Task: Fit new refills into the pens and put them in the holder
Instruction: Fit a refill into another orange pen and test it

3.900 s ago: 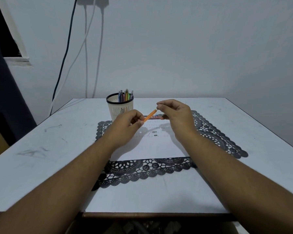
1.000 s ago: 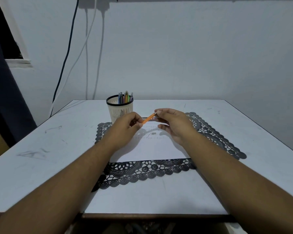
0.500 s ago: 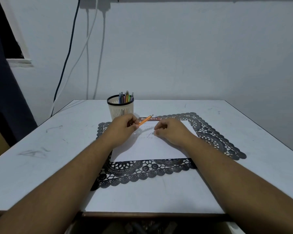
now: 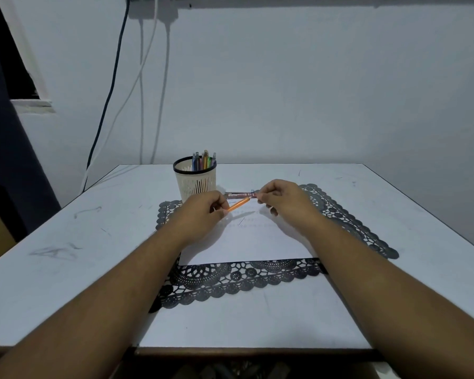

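At the middle of the white table (image 4: 66, 269), over a sheet of white paper (image 4: 246, 242) laid on a black lace mat (image 4: 348, 231), two bare hands meet. The left hand (image 4: 200, 217) pinches the near end of an orange pen (image 4: 238, 204) between thumb and fingertips; the pen slants up and to the right, its far tip pointing toward the right hand (image 4: 282, 198). The right hand's fingers are curled, with thumb and forefinger pinched together just beside the pen's tip; whatever they hold is too small to make out.

Behind the pen, a flat reddish packet (image 4: 240, 195) lies on the mat with its right end at the right hand's fingertips. It carries print, but none of it can be read. A thin dark sliver (image 4: 241, 221) lies on the paper below the hands, amid a few faint specks.

One holder (image 4: 195, 179), a cream slotted cup with a black rim, stands on the table at the mat's far left corner, just beyond the left hand. Roughly six pens (image 4: 204, 160) stand upright in it, in blue, pink, orange and green; the exact count is hard to tell.

Three cables (image 4: 112, 77), one dark and two white, hang down the wall behind the table.
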`<action>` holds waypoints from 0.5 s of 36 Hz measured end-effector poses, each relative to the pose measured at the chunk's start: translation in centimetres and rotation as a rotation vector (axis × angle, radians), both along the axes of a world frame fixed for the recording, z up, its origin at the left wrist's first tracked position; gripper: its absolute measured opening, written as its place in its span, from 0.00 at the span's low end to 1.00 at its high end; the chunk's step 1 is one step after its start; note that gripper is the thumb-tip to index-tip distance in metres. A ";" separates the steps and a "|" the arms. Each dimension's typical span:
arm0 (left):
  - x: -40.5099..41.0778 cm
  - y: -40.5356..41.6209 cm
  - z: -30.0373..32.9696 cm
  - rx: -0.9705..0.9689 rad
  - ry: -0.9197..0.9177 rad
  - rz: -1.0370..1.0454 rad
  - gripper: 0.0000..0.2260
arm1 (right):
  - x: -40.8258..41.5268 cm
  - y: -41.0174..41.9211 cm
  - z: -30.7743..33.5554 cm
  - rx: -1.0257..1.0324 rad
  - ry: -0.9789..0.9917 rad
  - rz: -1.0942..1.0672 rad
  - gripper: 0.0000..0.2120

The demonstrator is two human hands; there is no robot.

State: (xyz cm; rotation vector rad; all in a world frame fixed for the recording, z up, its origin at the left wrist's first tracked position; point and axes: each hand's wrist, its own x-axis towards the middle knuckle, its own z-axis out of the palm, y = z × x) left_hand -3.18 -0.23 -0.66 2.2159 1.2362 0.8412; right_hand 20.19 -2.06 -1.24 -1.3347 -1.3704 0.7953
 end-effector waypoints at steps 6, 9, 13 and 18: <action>0.2 -0.2 0.2 0.013 -0.009 -0.012 0.04 | -0.1 -0.2 0.3 0.022 0.037 0.050 0.04; 0.2 -0.3 0.3 0.024 -0.008 -0.032 0.05 | -0.3 -0.4 0.5 0.027 0.034 0.055 0.04; 0.1 -0.2 0.3 0.060 -0.017 -0.044 0.04 | -0.3 -0.4 0.6 0.028 0.044 0.043 0.03; 0.2 0.1 0.0 0.083 0.005 -0.048 0.03 | -0.3 -0.6 0.6 0.035 -0.009 0.046 0.04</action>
